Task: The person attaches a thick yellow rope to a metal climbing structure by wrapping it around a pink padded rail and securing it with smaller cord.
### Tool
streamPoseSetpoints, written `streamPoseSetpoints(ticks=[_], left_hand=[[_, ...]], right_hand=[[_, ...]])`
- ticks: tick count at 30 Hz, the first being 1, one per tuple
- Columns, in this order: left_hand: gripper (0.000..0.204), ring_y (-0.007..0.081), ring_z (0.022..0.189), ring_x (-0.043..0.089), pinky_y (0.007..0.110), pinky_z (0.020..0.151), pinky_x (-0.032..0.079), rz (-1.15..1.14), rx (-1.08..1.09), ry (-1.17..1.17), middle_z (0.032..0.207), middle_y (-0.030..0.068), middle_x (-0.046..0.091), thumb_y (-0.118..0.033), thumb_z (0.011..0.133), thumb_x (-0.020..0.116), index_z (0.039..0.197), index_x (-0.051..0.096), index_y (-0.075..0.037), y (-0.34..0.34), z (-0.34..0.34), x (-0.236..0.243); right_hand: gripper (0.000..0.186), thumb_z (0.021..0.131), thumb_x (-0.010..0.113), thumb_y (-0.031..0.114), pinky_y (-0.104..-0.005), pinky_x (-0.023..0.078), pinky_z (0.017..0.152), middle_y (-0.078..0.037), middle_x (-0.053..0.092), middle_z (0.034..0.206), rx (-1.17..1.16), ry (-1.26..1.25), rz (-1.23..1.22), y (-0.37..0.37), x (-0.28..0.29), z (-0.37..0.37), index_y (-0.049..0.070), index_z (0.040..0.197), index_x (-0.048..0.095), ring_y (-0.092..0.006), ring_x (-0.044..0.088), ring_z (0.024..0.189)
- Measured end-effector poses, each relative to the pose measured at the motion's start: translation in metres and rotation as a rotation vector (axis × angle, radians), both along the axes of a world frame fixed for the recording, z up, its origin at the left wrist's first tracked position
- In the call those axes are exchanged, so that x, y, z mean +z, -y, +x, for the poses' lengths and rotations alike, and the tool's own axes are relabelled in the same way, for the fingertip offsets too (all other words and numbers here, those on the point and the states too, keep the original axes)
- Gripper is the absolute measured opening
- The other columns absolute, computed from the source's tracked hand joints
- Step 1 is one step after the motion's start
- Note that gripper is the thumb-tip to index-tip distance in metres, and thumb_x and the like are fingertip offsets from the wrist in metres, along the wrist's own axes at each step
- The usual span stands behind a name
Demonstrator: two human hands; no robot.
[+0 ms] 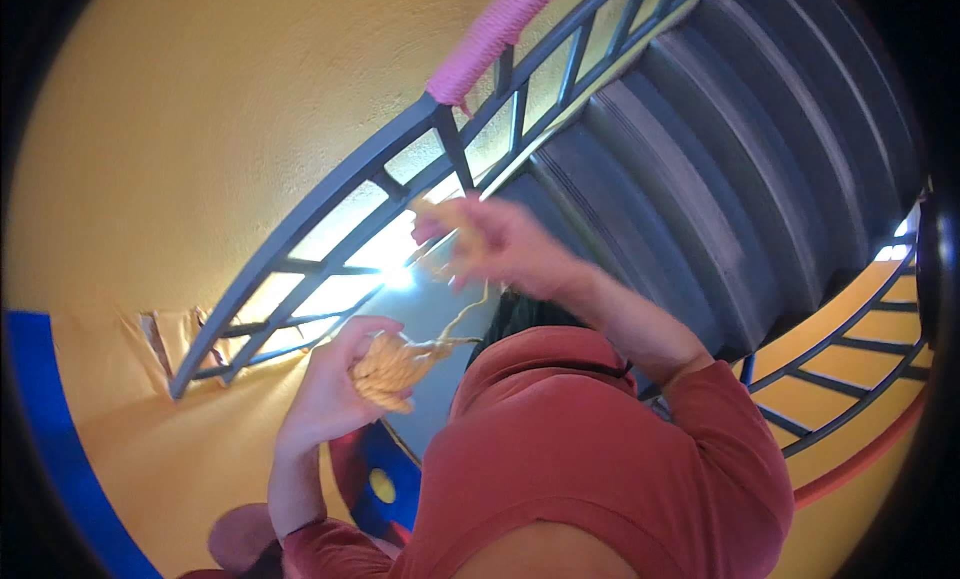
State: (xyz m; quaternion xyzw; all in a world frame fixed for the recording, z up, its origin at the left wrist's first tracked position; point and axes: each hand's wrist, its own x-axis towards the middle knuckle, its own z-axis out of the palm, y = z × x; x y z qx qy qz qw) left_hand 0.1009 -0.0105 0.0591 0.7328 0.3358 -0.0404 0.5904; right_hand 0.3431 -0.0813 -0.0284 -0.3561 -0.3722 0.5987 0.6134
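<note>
A bundle of thick pale-yellow yarn (388, 371) rests in my left hand (335, 384), its fingers curled round the side of it. Higher up, beside the lower part of the dark metal railing (330, 189), my right hand (515, 244) is closed on more of the same yarn. That hand and its yarn are smeared by motion. Loose strands run between my two hands. On the railing's upper stretch, pink yarn (490, 44) is wound tightly round the top bar, and a short tail hangs at its lower end.
Dark stairs (700, 159) rise to the upper right, with a second railing (835, 384) along their right side. A yellow wall (200, 149) stands at the left, with a blue band (60, 449) near its edge. Bright light glares through the railing's lower bars.
</note>
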Motion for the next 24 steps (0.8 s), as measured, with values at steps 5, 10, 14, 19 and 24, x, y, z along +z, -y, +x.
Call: streamPoseSetpoints(ticks=[5,10,14,19,24], left_hand=[[0.061,0.0126,0.088,0.062,0.025,0.076,0.05,0.206,0.055,0.009,0.094,0.0079,0.065,-0.012,0.06,0.086,0.108,0.049,-0.004,-0.021,0.034,0.015],[0.059,0.013,0.094,0.059,0.026,0.08,0.048,0.307,0.06,0.08,0.103,0.0075,0.06,-0.005,0.06,0.085,0.107,0.051,-0.006,-0.041,0.041,0.054],[0.061,0.0131,0.096,0.058,0.026,0.084,0.047,0.173,-0.021,0.266,0.105,0.0067,0.059,-0.006,0.059,0.085,0.11,0.052,-0.003,-0.069,0.058,0.043],[0.055,0.0141,0.089,0.06,0.027,0.081,0.049,0.038,-0.081,0.448,0.098,0.0081,0.061,-0.017,0.061,0.082,0.106,0.055,-0.001,-0.075,0.066,0.041],[0.055,0.0131,0.084,0.061,0.028,0.077,0.05,-0.078,-0.062,0.511,0.091,0.0056,0.063,-0.015,0.055,0.085,0.101,0.057,-0.002,-0.088,0.077,0.066]], right_hand=[[0.104,0.058,0.086,0.028,-0.0336,0.044,0.089,-0.016,0.056,0.119,0.15,0.481,0.202,-0.015,0.021,-0.031,0.001,0.14,0.029,-0.0239,0.056,0.107],[0.113,0.057,0.084,0.042,-0.0344,0.044,0.091,-0.018,0.05,0.126,0.213,0.54,0.081,-0.042,0.004,-0.03,0.001,0.141,0.021,-0.0267,0.055,0.111],[0.1,0.065,0.083,0.035,-0.0339,0.039,0.099,-0.01,0.048,0.131,0.212,0.378,0.294,-0.053,-0.003,-0.036,0.004,0.141,0.025,-0.0178,0.046,0.12],[0.088,0.07,0.078,0.034,-0.0344,0.044,0.095,-0.014,0.055,0.118,0.385,0.63,0.052,-0.092,-0.006,-0.04,0.006,0.138,0.03,-0.0231,0.055,0.107],[0.085,0.071,0.077,0.026,-0.0331,0.042,0.096,-0.011,0.052,0.121,0.175,0.326,0.122,-0.102,0.013,-0.039,0.007,0.139,0.029,-0.0207,0.053,0.109]])
